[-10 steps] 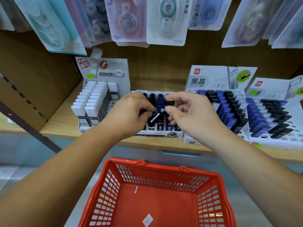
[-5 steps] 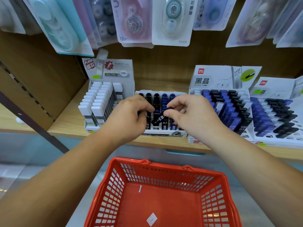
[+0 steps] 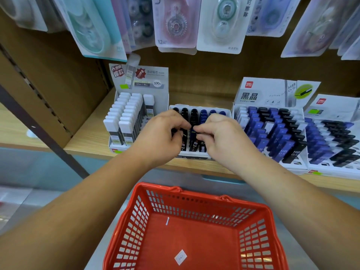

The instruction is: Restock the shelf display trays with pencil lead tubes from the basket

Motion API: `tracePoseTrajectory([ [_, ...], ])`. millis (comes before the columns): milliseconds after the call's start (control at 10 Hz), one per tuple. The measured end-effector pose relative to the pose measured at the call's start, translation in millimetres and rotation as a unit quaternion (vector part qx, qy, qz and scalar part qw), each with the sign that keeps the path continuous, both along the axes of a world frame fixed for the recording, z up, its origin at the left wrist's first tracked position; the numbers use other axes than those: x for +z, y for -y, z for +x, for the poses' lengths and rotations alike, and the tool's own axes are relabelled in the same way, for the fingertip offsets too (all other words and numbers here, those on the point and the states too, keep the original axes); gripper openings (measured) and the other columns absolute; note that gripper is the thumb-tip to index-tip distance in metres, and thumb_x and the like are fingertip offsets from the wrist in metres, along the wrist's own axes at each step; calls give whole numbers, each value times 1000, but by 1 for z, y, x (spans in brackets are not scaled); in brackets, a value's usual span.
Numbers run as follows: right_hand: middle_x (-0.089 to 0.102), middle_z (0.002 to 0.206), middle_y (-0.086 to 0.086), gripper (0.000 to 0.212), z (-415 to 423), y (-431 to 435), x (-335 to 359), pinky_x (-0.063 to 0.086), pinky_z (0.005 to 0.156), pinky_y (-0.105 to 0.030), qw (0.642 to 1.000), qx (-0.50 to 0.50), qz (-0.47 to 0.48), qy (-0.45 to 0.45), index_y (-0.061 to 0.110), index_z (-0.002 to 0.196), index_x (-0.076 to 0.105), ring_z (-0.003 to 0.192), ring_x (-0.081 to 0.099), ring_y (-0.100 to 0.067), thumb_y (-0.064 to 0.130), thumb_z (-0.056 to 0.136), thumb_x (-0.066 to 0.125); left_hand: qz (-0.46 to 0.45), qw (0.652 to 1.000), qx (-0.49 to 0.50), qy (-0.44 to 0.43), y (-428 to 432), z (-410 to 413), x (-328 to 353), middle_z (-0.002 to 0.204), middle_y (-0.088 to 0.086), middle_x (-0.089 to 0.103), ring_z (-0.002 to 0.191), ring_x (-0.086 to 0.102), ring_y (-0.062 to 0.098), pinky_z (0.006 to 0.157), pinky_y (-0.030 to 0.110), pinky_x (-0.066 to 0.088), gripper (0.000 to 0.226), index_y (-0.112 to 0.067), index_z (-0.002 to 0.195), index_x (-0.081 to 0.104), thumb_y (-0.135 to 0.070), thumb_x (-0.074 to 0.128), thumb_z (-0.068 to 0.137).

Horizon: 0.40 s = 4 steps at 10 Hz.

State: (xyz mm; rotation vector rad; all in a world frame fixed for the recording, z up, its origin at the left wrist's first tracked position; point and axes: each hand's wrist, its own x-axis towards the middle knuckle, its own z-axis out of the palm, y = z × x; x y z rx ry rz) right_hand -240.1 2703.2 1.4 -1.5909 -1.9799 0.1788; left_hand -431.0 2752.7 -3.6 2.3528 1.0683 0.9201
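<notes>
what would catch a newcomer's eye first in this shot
The bright red basket fills the bottom centre, with two white scraps inside. Above it, the left hand and right hand meet over the middle tray on the shelf, the right apparently pinching a dark lead tube among black and blue ones.

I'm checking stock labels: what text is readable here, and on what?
"deli", "黑晶", "HB 0.5": right display card.
"活动铅芯", "100": left display card.
"HB 0.5": black tube in the right tray.
"12": pink hanging pack.
"可擦除": white hanging pack.
Smaller print is too blurred to read.
</notes>
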Motion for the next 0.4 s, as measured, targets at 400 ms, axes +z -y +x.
tracePoseTrajectory([
  [400,47,93,9,8,-7,12,5,37,68,-31,993,-67,-27,92,25,101,76,101,54,-18,26,95,70,4,1000,27,10,6,2,4,103,-10,68,94,61,3,80,5,42,31,-15,113,76,0,62,90],
])
